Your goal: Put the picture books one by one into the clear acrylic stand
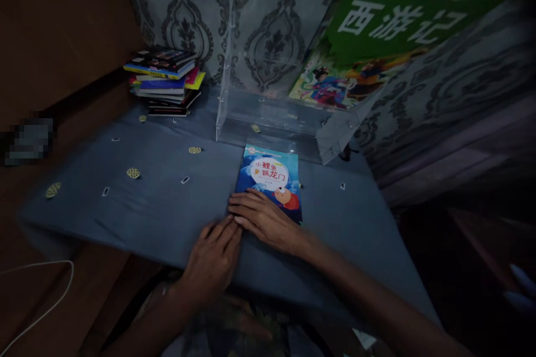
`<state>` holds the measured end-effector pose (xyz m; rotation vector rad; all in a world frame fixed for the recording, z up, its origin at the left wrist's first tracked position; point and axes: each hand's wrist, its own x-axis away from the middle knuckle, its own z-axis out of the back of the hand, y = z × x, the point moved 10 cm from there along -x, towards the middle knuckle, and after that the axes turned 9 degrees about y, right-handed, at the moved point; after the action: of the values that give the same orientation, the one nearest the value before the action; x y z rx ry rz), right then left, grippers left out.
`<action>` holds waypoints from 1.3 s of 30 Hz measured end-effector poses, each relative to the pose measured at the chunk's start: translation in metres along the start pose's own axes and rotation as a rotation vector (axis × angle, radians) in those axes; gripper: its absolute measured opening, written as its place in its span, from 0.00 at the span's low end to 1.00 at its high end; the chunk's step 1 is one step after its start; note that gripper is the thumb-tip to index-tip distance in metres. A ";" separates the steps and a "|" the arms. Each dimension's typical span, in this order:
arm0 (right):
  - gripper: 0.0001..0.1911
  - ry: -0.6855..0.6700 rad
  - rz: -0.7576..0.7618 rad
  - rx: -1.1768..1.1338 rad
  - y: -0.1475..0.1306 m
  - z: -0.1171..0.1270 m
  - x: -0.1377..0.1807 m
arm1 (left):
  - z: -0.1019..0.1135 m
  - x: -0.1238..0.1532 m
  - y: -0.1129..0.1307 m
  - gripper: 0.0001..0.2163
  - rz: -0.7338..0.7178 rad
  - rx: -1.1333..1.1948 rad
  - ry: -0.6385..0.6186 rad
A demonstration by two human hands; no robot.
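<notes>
A blue picture book (270, 170) lies closed on the table, its cover showing a round white title panel and an orange fish. My right hand (266, 220) rests flat across the lower left part of the cover, fingers stretched out and pointing left. Close beside it, at the book's lower left corner, is my left hand (218, 251), palm down on the cloth with its fingers extended. The tips of the left fingers meet the right fingers. Part of the cover is hidden under my right hand.
Behind the book stands a clear acrylic rack (272, 128). A large green book (377, 39) leans at its right side. At the back left is a stack of books (165, 81). A blue-grey cloth (154, 201) covers the table; a white cable (62, 301) hangs at lower left.
</notes>
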<state>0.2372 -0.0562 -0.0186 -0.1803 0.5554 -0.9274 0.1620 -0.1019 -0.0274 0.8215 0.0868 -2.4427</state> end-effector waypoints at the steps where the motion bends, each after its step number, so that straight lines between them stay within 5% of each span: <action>1: 0.16 0.004 0.021 0.008 0.005 0.001 -0.001 | 0.000 0.000 0.000 0.15 -0.002 0.002 0.000; 10: 0.15 0.099 0.063 0.061 0.071 0.014 -0.027 | 0.001 0.000 -0.005 0.19 0.014 0.024 0.051; 18: 0.17 0.147 -0.056 0.188 0.141 0.021 -0.045 | 0.007 -0.005 -0.004 0.17 0.021 0.025 0.103; 24: 0.18 0.199 -0.099 0.220 0.151 0.023 -0.036 | 0.006 -0.017 -0.004 0.15 0.003 0.004 0.052; 33: 0.24 0.260 -0.389 0.304 0.165 0.040 0.032 | -0.037 -0.049 -0.034 0.17 0.024 0.075 -0.134; 39: 0.29 0.252 -0.596 0.285 0.164 0.038 0.056 | -0.077 -0.093 -0.065 0.19 0.041 0.157 -0.214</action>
<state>0.3997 -0.0061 -0.0696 0.0365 0.6045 -1.6126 0.2307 0.0159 -0.0431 0.6153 -0.2027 -2.5052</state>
